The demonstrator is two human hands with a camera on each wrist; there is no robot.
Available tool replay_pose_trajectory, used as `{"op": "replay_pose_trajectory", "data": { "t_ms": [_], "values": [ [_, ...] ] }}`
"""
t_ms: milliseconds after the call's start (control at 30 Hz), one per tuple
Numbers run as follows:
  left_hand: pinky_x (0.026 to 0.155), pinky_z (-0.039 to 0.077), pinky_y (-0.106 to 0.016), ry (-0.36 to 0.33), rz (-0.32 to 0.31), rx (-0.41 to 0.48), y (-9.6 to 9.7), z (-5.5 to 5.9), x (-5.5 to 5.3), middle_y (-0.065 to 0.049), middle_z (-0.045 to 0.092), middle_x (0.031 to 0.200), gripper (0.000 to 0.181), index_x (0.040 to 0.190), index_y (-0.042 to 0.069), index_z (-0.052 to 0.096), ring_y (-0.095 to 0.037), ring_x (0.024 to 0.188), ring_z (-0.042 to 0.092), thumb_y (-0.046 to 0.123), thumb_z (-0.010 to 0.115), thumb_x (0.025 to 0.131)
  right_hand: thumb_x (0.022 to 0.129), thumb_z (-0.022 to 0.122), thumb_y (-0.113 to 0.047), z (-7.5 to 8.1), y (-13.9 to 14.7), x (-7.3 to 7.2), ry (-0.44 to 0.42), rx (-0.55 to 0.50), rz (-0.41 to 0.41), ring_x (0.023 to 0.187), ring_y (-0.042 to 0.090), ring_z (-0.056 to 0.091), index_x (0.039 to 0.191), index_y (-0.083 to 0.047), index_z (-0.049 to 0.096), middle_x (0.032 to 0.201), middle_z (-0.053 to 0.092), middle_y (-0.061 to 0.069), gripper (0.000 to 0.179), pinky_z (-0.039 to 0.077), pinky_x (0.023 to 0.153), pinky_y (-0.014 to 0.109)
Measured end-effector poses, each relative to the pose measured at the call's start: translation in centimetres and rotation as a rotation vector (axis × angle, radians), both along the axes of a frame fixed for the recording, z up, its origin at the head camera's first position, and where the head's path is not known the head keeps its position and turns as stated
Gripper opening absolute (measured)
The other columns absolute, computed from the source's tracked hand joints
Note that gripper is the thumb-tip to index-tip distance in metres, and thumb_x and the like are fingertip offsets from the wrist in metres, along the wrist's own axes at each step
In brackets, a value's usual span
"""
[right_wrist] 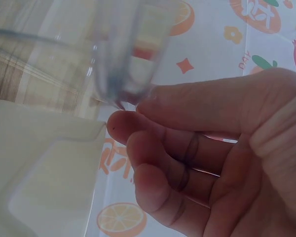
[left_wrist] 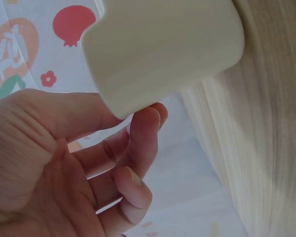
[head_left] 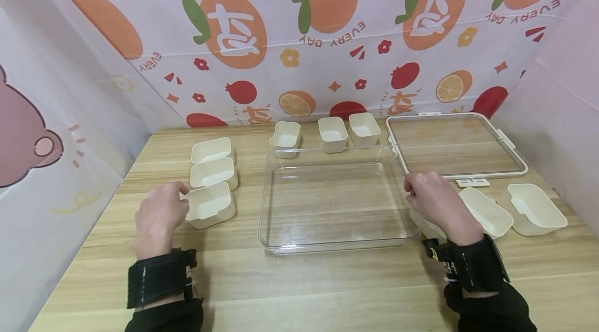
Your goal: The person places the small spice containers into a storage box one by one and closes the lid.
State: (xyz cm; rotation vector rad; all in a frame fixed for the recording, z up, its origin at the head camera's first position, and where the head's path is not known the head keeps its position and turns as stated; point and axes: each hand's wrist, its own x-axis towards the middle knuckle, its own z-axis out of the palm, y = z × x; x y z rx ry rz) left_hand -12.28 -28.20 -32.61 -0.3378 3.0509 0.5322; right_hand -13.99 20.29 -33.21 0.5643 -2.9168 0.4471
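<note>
My left hand (head_left: 159,213) pinches the left corner of the nearest cream bin (head_left: 211,206) between thumb and fingertips. Up close in the left wrist view, that bin's smooth wall (left_wrist: 163,49) fills the top, and the other fingers curl loosely below. In the table's middle lies a wide clear plastic box (head_left: 333,206). My right hand (head_left: 437,201) grips its right rim; thumb and index finger meet at the transparent edge (right_wrist: 123,59) in the right wrist view. Part of a cream bin (head_left: 428,228) is hidden under the right hand and wrist.
Two more cream bins (head_left: 212,171) line up behind the left one. Several small bins (head_left: 333,137) stand along the back edge. A clear lid (head_left: 456,144) with a white frame lies at the back right, and cream bins (head_left: 535,209) sit in front of it.
</note>
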Motion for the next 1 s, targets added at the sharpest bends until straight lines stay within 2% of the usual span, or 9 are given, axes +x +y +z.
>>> {"op": "replay_pose_trajectory", "data": {
  "t_ms": [133,233,400,467,633,833,1000],
  "values": [
    [0.049,0.037,-0.038,0.045,-0.015,-0.011,0.1,0.2,0.1,-0.029,0.061,0.093,0.029,0.116,-0.009,0.062,-0.032,0.061,0.05,-0.003,0.053,0.089,0.076,0.069,0.011,0.0,0.0,0.0,0.0,-0.003,0.006,0.065,0.024,0.06,0.079,0.001,0.066,0.071,0.062,0.007,0.011,0.05,0.057,0.042],
    [0.048,0.036,-0.038,0.101,-0.023,-0.018,0.2,0.9,0.4,-0.027,0.061,0.087,0.031,0.114,-0.011,0.061,-0.032,0.06,0.049,-0.003,0.05,0.087,0.076,0.069,0.012,0.0,0.0,0.0,0.003,-0.006,0.01,0.065,0.024,0.06,0.079,0.001,0.065,0.071,0.063,0.008,0.011,0.051,0.058,0.043],
    [0.046,0.035,-0.036,0.191,-0.029,-0.001,1.0,2.2,0.9,-0.034,0.064,0.095,0.033,0.115,-0.016,0.06,-0.028,0.055,0.046,-0.006,0.047,0.086,0.076,0.069,0.012,0.0,0.1,-0.1,0.001,-0.01,0.01,0.066,0.025,0.061,0.079,0.002,0.066,0.072,0.064,0.009,0.011,0.051,0.059,0.043],
    [0.045,0.034,-0.036,0.22,-0.031,-0.001,1.3,2.4,1.0,-0.037,0.064,0.101,0.033,0.115,-0.016,0.061,-0.027,0.054,0.047,-0.006,0.047,0.087,0.075,0.069,0.012,-0.1,0.1,-0.1,-0.001,-0.014,0.012,0.066,0.025,0.062,0.079,0.003,0.066,0.073,0.064,0.01,0.01,0.052,0.059,0.043],
    [0.044,0.035,-0.036,0.298,-0.024,-0.013,1.7,2.6,1.2,-0.036,0.066,0.098,0.03,0.113,-0.016,0.063,-0.032,0.057,0.054,-0.004,0.049,0.089,0.075,0.068,0.013,-0.1,0.0,0.0,-0.002,-0.024,0.013,0.067,0.025,0.062,0.079,0.003,0.066,0.073,0.064,0.01,0.011,0.051,0.059,0.042],
    [0.043,0.034,-0.036,0.444,-0.046,-0.045,3.3,3.0,1.0,-0.033,0.067,0.087,0.025,0.105,-0.018,0.066,-0.032,0.055,0.05,-0.009,0.051,0.087,0.077,0.069,0.013,0.0,0.0,-0.1,-0.014,-0.026,0.002,0.066,0.024,0.061,0.079,0.003,0.066,0.072,0.063,0.009,0.011,0.051,0.058,0.042],
    [0.045,0.035,-0.039,0.52,-0.089,-0.057,5.2,3.5,0.3,-0.031,0.067,0.081,0.024,0.102,-0.018,0.067,-0.032,0.053,0.048,-0.011,0.05,0.086,0.077,0.068,0.012,-0.2,0.0,-0.1,-0.013,-0.025,-0.007,0.065,0.025,0.06,0.079,0.002,0.065,0.072,0.063,0.009,0.011,0.051,0.058,0.042]
  ]
}}
